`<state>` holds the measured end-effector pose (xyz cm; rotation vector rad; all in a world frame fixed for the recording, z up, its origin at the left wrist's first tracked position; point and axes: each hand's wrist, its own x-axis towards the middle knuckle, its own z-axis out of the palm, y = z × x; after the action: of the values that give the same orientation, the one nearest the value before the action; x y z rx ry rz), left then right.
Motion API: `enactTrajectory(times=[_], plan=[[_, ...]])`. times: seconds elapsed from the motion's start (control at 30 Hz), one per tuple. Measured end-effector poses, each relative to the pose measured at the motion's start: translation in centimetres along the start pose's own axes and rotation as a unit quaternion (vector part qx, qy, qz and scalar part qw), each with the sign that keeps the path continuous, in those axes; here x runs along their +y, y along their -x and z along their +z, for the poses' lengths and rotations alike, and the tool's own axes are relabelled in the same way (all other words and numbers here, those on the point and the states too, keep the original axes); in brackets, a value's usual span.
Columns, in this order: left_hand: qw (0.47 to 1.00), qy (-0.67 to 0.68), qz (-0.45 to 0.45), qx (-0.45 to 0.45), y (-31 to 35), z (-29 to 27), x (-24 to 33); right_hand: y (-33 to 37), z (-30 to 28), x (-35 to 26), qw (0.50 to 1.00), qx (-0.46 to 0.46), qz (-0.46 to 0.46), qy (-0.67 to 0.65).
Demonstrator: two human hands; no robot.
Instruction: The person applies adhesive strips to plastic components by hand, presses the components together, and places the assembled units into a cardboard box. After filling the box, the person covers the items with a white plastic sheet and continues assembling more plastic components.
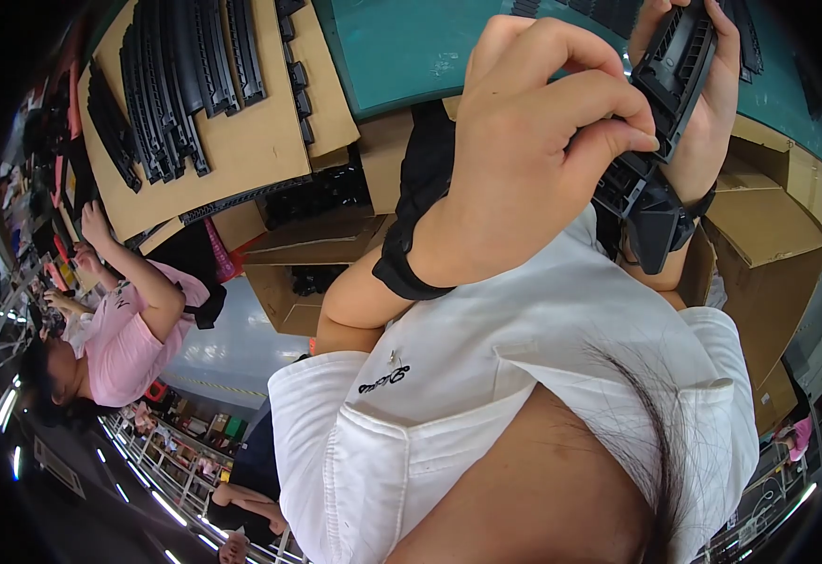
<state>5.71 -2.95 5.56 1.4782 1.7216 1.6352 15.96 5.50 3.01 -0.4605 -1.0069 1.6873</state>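
Note:
A long black plastic part [679, 70] with a ribbed inner side is held up at the upper right. My right hand [707, 127] wraps it from the far right, with fingers on its top edge and the palm behind. My left hand [547, 141] is closed in a pinch, thumb and fingertips against the part's left edge. Whether a small piece sits between those fingertips is hidden. Just below the hands, a black angular plastic piece [655, 230] shows in front of my right forearm; whether it joins the held part I cannot tell.
Several curved black strips [162, 85] lie on cardboard [251, 141] at the upper left. A green tabletop [392, 56] spans the back. Cardboard boxes stand at right [759, 226] and below the table [279, 291]. A person in pink [138, 329] works at the left.

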Motion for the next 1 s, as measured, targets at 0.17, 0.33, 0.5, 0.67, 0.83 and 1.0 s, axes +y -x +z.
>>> enactTrajectory(times=[0.17,0.33,0.5,0.67,0.83,1.0], plan=[[1.0,0.01,0.013,0.009,0.4,0.1,-0.2,-0.2,0.6,0.0,0.999,0.008,0.007,-0.046],[0.995,-0.039,0.091,0.028,0.6,-0.7,-0.8,-2.7,-1.1,-0.9,0.902,-0.044,0.2,-0.38],[0.973,-0.103,0.192,0.074,0.7,-0.8,-1.5,-2.7,1.0,-1.2,0.954,0.086,0.133,-0.255],[0.964,-0.115,0.226,0.086,1.4,-0.9,-1.2,-3.2,0.7,-1.8,0.879,0.041,0.253,-0.403],[0.976,0.214,-0.043,0.014,1.8,-1.3,-0.4,-3.5,1.7,-2.5,0.839,0.024,0.281,-0.466],[0.771,0.498,-0.371,-0.142,0.9,-1.9,0.2,-3.1,2.2,-2.2,0.864,0.018,0.263,-0.429]])
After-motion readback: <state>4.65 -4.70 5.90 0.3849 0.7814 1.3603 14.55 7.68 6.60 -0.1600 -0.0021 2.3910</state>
